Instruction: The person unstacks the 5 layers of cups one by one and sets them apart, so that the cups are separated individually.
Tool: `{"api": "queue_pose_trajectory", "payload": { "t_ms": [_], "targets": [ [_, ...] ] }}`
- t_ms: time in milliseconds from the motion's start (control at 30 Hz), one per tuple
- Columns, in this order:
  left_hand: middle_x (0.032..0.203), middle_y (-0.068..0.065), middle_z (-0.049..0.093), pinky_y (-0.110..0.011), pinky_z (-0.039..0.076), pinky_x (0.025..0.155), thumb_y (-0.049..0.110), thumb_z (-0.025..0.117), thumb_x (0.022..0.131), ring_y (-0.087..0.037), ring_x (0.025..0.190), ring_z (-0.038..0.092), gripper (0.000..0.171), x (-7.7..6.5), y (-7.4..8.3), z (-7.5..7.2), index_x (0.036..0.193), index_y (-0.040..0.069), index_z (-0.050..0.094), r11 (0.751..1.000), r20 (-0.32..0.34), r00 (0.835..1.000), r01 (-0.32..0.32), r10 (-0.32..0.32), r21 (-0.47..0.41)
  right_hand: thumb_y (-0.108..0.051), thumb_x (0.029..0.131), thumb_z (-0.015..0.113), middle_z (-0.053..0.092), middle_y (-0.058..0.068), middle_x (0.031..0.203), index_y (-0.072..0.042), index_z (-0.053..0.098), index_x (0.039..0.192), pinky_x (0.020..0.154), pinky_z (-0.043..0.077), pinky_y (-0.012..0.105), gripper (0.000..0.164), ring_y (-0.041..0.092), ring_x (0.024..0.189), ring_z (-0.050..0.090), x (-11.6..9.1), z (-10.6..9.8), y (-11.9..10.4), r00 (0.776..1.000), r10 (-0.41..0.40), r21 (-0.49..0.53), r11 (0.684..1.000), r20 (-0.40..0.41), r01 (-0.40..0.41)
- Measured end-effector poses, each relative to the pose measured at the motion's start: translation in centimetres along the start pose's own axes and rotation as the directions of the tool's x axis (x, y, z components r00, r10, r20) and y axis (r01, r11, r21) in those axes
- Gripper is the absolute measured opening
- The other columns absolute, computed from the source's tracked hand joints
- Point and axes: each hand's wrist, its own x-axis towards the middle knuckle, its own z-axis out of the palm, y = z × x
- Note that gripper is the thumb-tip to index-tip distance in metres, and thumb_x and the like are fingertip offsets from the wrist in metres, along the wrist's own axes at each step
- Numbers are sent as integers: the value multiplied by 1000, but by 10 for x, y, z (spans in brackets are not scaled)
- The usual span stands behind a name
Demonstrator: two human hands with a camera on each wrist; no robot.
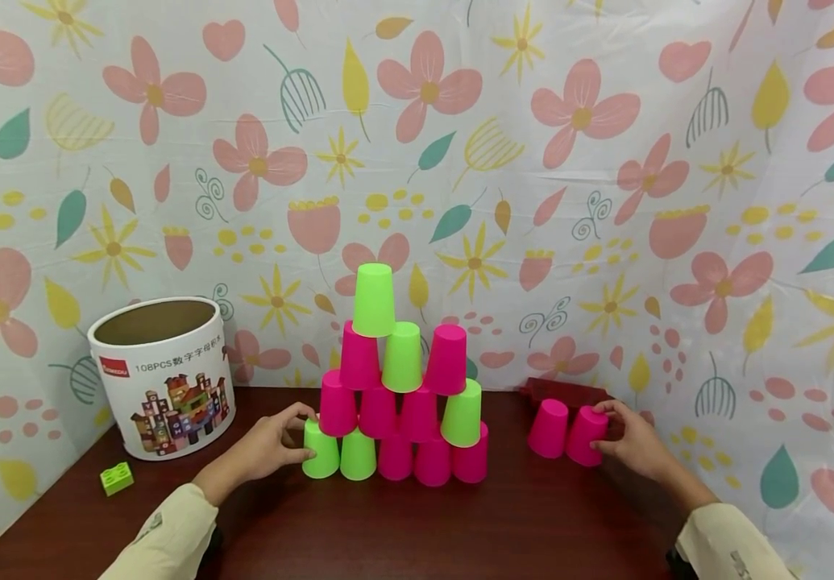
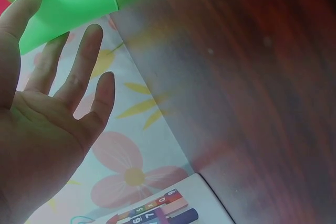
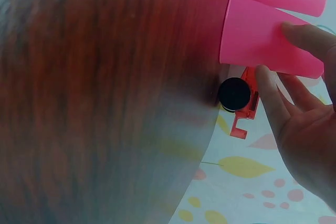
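A stepped stack of upside-down pink and green cups stands mid-table, with one green cup on top. At its lower left end my left hand holds a green cup by its side. In the left wrist view the thumb lies on that cup's near face, with the other fingers spread behind and beside it. On the right, two pink cups stand side by side, apart from the stack. My right hand grips the outer pink cup from its right; the inner pink cup stands beside it.
A white tub with printed blocks stands at the back left. In front of it lies a green toy brick. Behind the two pink cups is a red object, partly hidden. A patterned curtain borders the table.
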Motion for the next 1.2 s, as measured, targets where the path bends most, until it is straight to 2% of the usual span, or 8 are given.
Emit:
{"api": "queue_pose_trajectory", "payload": {
  "t_ms": [267, 467, 567, 700, 867, 967, 1067, 1200],
  "targets": [
    [116, -15, 69, -30, 54, 67, 20, 78, 87, -14, 77, 67, 43, -1, 1, 0, 120, 19, 50, 1000, -1, 1000, -2, 2, -7, 5, 76, 81, 64, 27, 112, 6, 52, 121, 79, 56, 41, 53, 42, 101, 63, -1, -3, -3, 999, -36, -10, 999, -23, 36],
    [116, -15, 69, -30, 54, 68, 21, 78, 87, -14, 78, 67, 43, 0, 0, 1, 120, 19, 51, 1000, 1, 1000, 5, -5, -6, -3, 84, 78, 63, 30, 116, 7, 53, 125, 76, 54, 24, 49, 38, 96, 66, -2, -8, -10, 992, -46, -27, 999, -122, 43],
    [116, -15, 69, -30, 54, 68, 22, 79, 87, -15, 79, 67, 43, 1, 0, 1, 120, 20, 51, 1000, -8, 1000, 4, -4, 1, -6, 86, 76, 62, 28, 116, 5, 53, 126, 74, 49, 14, 47, 19, 95, 67, 0, -10, -20, 983, -55, -39, 998, -178, 49],
    [116, -15, 69, -31, 54, 68, 22, 78, 87, -15, 79, 67, 43, 0, -1, 1, 120, 20, 51, 1000, -6, 1000, 7, -7, 5, -8, 87, 75, 63, 24, 118, 1, 56, 125, 72, 46, 9, 44, 1, 94, 61, 1, -11, -44, 968, -52, -65, 997, -246, 38],
    [117, -15, 69, -30, 54, 67, 22, 78, 87, -15, 78, 67, 43, 0, -1, 0, 120, 20, 50, 1000, -3, 1000, 8, -8, 0, -13, 89, 72, 67, 21, 114, -5, 60, 124, 59, 48, 19, 38, 20, 81, 65, 3, -4, -79, 942, -26, -114, 993, -334, -13],
    [117, -15, 69, -30, 53, 67, 22, 78, 87, -14, 78, 66, 42, 1, -1, 0, 120, 20, 51, 1000, -7, 1000, 5, -5, -1, -10, 88, 70, 68, 20, 112, -5, 62, 121, 53, 45, 22, 34, 11, 68, 61, 5, 3, -97, 919, -27, -101, 995, -394, -14],
    [117, -15, 69, -30, 53, 67, 22, 78, 88, -14, 77, 66, 42, 1, -1, 0, 120, 20, 51, 1000, -2, 1000, -1, 1, -5, -7, 88, 69, 68, 16, 114, -6, 63, 118, 57, 45, 18, 31, 4, 73, 58, 7, 10, -115, 902, -37, -69, 998, -430, 8],
    [117, -15, 69, -29, 53, 67, 22, 78, 87, -13, 77, 66, 42, 0, -1, 0, 120, 20, 51, 1000, -5, 1000, -7, 7, -5, -4, 89, 67, 68, 11, 116, -5, 61, 119, 64, 47, 14, 31, 18, 97, 62, 11, 19, -139, 906, -77, -16, 997, -417, 77]
  ]
}}
